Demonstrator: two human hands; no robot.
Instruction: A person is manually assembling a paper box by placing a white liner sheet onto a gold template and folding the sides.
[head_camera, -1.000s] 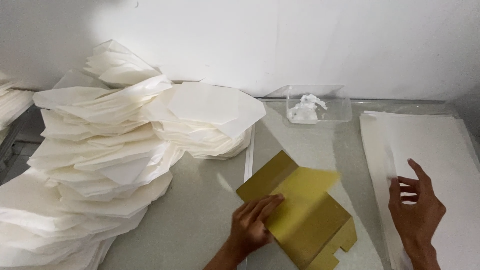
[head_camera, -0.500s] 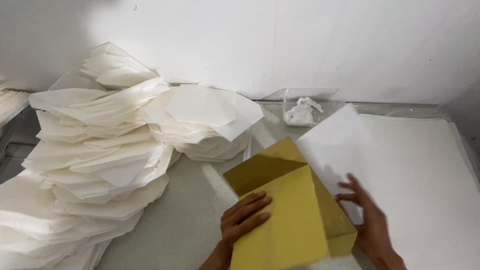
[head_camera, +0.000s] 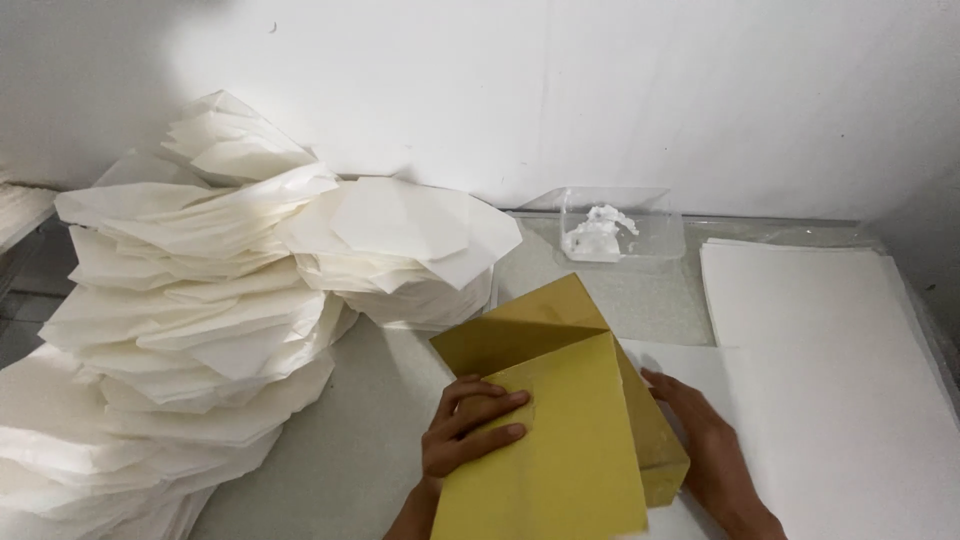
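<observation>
Far left: tall stacks (head_camera: 180, 330) of folded white paper fill that side of the desk (head_camera: 340, 460), leaning somewhat, with a lower stack (head_camera: 410, 250) just beside them toward the wall.

Centre: the left hand (head_camera: 470, 425) lies flat on the upper face of a yellow card (head_camera: 560, 420), fingers (head_camera: 495, 402) together and pressed down, pinching nothing. The card is part-folded, a crease running across it and its rear flap raised. It sits at the near middle of the desk, over the edge of a white sheet (head_camera: 680, 365).

Right of centre: the right hand (head_camera: 700, 425) rests against the card's right edge; its fingers are partly hidden behind the card, so I cannot tell whether they grip or only touch.

Judgement: a clean fold calls for the left palm to hold the face steady while the right keeps the edges square.

Behind: a clear tray (head_camera: 615, 225) with white scraps stands by the wall, well apart. Right: a flat pile of sheets (head_camera: 830, 340) lies close to the right hand.

Room: open desk is narrow. The stacks crowd the left, the pile the right; free space lies mainly ahead, toward the tray.
</observation>
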